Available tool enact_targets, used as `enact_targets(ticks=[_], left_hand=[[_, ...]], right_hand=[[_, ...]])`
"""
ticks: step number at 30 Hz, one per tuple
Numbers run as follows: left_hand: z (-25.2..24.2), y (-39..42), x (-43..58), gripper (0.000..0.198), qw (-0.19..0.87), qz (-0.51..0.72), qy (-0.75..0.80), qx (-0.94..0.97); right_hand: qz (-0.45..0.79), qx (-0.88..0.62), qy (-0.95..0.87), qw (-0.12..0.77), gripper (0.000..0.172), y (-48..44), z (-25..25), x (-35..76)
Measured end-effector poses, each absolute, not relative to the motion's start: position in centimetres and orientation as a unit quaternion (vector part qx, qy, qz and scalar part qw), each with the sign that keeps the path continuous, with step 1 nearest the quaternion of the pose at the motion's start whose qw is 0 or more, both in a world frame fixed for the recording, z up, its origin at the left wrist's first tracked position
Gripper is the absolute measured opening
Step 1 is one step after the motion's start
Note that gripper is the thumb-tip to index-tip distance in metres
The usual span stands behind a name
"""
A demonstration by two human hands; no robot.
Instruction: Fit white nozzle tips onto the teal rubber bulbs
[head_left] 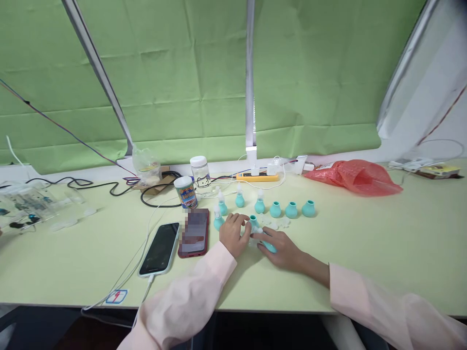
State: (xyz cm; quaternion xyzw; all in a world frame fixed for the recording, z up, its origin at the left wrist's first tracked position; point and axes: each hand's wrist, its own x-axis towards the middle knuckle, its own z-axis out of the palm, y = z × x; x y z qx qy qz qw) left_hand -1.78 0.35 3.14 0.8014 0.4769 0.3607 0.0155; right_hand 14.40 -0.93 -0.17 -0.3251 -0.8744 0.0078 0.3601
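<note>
My right hand [280, 246] is closed around a teal squeeze bulb [270, 247] that lies tilted under its fingers. Close beside it, my left hand [234, 232] has its fingers bent and thumb drawn in; what they pinch, if anything, is too small to make out. Between and behind my fingertips stands an open-topped teal bulb [253, 220]. Several teal bulbs with clear tips, such as this one [259, 203], stand around my hands. To the right is a row of open bulbs [291, 210]. Small translucent pieces [280, 223] lie in front of that row.
Left of my hands lie a red-cased phone [199, 231] and a charging phone [160, 249] with a white cable. Behind them stand a printed canister [186, 193] and a clear jar [200, 171]. A yellow power strip [257, 178] and red plastic bag [355, 177] lie at the back.
</note>
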Motion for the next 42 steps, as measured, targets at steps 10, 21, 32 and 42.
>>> enact_targets(ticks=[10,21,32,42], left_hand=[[2.1,0.5,-0.8,0.027,0.431,0.431,0.383,0.694],[2.6,-0.1,-0.7,0.029,0.427,0.445,0.363,0.699],[3.0,-0.5,-1.2,0.018,0.17,0.467,0.308,0.811],[2.3,-0.3,-0.7,0.022,-0.235,0.386,0.376,0.809]], right_hand=[[0.454,-0.316,-0.701,0.45,0.035,-1.9,0.9,14.2],[0.067,-0.33,-0.791,0.51,0.03,-1.3,-0.1,14.2],[0.176,-0.362,-0.769,0.496,0.021,-1.4,1.0,14.5],[0.141,-0.451,-0.703,0.532,0.019,-1.2,0.4,14.5]])
